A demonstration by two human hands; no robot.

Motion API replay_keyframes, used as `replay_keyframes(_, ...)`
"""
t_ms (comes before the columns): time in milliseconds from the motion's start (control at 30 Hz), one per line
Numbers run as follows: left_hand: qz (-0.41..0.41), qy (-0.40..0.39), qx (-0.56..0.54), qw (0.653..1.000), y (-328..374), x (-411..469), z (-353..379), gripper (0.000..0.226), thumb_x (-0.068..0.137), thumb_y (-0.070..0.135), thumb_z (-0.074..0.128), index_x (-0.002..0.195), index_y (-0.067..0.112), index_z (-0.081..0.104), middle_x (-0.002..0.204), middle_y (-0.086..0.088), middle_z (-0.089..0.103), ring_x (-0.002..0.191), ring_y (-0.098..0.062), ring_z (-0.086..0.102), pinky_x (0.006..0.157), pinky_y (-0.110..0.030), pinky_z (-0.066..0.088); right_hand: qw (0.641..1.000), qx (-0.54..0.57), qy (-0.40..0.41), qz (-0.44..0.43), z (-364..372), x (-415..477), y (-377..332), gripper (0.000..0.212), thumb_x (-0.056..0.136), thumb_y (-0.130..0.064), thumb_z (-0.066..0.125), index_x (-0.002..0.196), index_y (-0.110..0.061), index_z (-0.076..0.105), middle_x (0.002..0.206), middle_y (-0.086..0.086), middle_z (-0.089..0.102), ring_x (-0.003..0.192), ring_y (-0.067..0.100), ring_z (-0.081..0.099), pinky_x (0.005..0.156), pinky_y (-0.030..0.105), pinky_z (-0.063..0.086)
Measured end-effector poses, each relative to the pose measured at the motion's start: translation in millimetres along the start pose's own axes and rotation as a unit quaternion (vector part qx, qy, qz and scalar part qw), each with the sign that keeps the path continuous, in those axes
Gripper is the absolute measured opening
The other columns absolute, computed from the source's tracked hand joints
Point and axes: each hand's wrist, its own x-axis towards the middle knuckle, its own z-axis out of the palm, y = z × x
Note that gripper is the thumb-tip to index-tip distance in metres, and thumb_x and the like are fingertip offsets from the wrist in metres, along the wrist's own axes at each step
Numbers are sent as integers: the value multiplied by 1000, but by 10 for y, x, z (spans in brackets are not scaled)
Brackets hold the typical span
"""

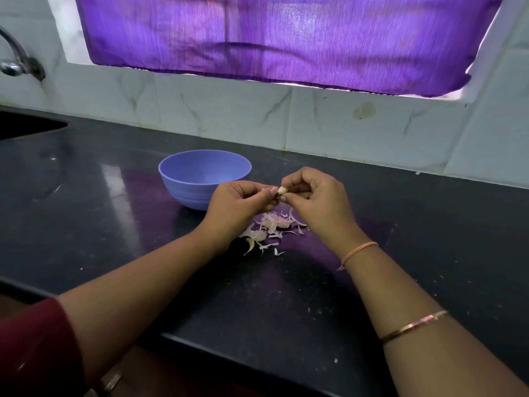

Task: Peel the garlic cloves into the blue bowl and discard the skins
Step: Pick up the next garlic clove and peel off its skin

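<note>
Both hands pinch one garlic clove (282,190) above the counter (400,224), beside the blue bowl (200,179).
Left hand (243,204) and right hand (317,202) hold its ends; it looks small, light, probably slick, with papery skins (269,227) lying below.

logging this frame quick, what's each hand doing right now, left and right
left hand: fingers curled, pinching the garlic clove.
right hand: fingers curled, pinching the same garlic clove.
</note>
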Motion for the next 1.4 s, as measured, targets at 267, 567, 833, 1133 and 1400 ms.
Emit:
replay_keyframes(267,0,-4,0,1000,17,-25,7,14,86,10,61,94,4,70,88,-12,72,79,-14,68,72,-17,55,1000,-19,-4,-9,-5,13,34,9,77,4,68,84,-1,66,80,7,68,77,18,69,72,26,58)
replay_keyframes(567,-28,-7,0,1000,22,-38,-17,11,85,10,63,89,5,71,85,-14,73,79,-16,69,74,-21,56,995,-79,-13,-52,7,10,56,6,74,1,73,77,-2,68,83,8,67,75,19,67,71,29,56)
replay_keyframes(833,-32,17,15,999,22,-23,-16,9,84,11,65,83,5,72,78,-14,72,67,-9,66,62,-14,50,997,-59,-19,-42,2,0,26,5,76,0,72,79,-3,69,80,8,70,72,14,68,69,19,55)
replay_keyframes(1133,-39,-1,-11,999,26,-26,14,12,86,11,62,88,5,71,87,-15,73,81,-19,68,77,-22,56,998,-60,-15,-32,-25,9,57,6,76,0,71,80,-4,68,77,2,68,74,10,66,71,17,55)
replay_keyframes(1400,-35,-4,25,999,13,-31,9,10,85,12,63,87,5,71,84,-15,72,76,-15,67,68,-17,55,992,-100,-30,-64,-40,10,72,4,77,-1,71,81,-1,70,82,8,70,74,16,68,71,23,55)
